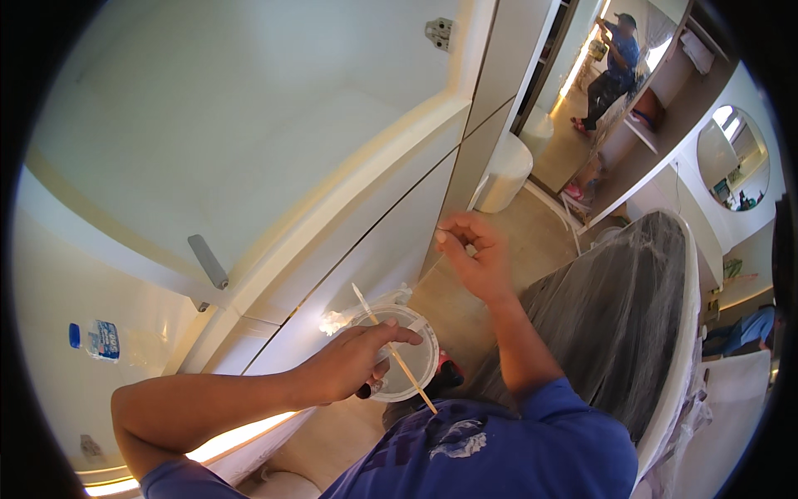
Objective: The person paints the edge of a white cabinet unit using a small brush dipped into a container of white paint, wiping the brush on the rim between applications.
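Note:
My left hand [359, 358] is over a round translucent tub [431, 359], its index finger stretched out across the opening. A thin paintbrush [405, 368] with a wooden handle and pale tip slants between its fingers. Whether this hand also grips the tub's rim or handle is hidden. Raised in front of a cabinet, my right hand [475, 262] is slightly blurred, its thumb and forefinger pinched together. Anything between those fingertips is too small to make out. On the left, the pale cabinet front [366, 224] has a yellowish edge.
A grey hinge arm [207, 261] juts from the cabinet. A bottle [102, 341] stands at far left. Right of me is a dark, plastic-wrapped piece of furniture [611, 308]. A white rounded stool [505, 173] is ahead. A person in blue [617, 66] appears farther back.

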### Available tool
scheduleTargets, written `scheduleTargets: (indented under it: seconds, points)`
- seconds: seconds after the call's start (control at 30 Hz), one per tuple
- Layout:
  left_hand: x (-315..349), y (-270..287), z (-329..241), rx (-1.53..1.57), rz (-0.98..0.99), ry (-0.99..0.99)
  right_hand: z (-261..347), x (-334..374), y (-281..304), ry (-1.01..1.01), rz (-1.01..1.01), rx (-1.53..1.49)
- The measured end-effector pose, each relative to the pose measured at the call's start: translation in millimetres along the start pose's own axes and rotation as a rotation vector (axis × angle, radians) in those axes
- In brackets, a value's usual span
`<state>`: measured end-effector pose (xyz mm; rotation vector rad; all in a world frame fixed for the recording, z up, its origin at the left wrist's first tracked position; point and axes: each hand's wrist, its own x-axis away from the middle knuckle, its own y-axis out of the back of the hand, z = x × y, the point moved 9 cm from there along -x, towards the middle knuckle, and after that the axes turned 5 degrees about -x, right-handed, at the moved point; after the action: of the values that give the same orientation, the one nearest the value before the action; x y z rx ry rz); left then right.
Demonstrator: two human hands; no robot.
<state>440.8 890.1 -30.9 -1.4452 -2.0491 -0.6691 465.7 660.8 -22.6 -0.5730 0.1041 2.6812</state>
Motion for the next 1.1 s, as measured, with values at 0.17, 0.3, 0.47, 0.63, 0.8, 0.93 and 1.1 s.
scheduleTargets:
  seconds: [0.17, 0.3, 0.47, 0.63, 0.8, 0.93, 1.1]
  points:
    - [-7, -3, 1, -0.019, 0.035, -0.022, -166, 106, 100, -0.435, -0.093, 0.343]
    - [-1, -1, 3, -0.014, 0.018, 0.01, -147, 166, 104, -0.501, -0.118, 0.469]
    - [4, -3, 3, 0.045, 0.021, 0.084, 3, 133, 38, 0.192, -0.041, 0.432]
    - [-2, -7, 0, 0.051, 0.033, 0.023, 101, 125, -36, 0.596, 0.238, 0.295]
    - [-6, -4, 4, 0.121, -0.023, -0.039, 101, 119, -76, 0.623, 0.281, 0.274]
    - [-4, -2, 11, 0.239, -0.016, 0.001, 91, 107, -64, 0.524, 0.205, 0.236]
    - [-1, 1, -2, 0.177, -0.085, 0.035, 74, 88, 12, 0.239, 0.053, 0.068]
